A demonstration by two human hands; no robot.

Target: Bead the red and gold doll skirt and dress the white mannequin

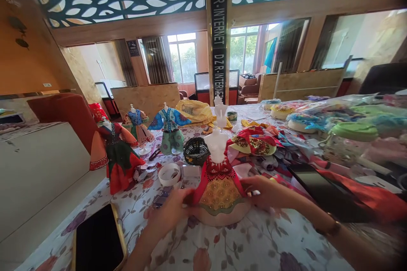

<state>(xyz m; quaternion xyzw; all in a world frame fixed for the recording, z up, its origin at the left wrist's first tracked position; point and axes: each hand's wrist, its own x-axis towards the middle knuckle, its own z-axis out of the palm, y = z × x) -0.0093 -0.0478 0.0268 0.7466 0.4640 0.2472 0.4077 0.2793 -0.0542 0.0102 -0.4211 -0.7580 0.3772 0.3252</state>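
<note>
In front of me a small white mannequin [218,142] stands upright on the table. A doll dress [221,190] hangs on its lower part, with a red patterned top, red sleeves, a gold skirt and a green hem; the mannequin's chest and shoulders are bare above it. My left hand [170,209], somewhat blurred, is closed at the dress's left sleeve and side. On the other side, my right hand [265,190] pinches the right sleeve between thumb and fingers. The exact grip of the left fingertips is partly hidden.
Dressed mannequins [116,152] stand at the left. A black basket [196,151] and white bowl [169,174] sit behind the dress. One phone [99,241] lies front left, a dark tablet-like device [327,190] at right. Fabric pieces [254,142] and a green-lidded jar [353,132] crowd the right.
</note>
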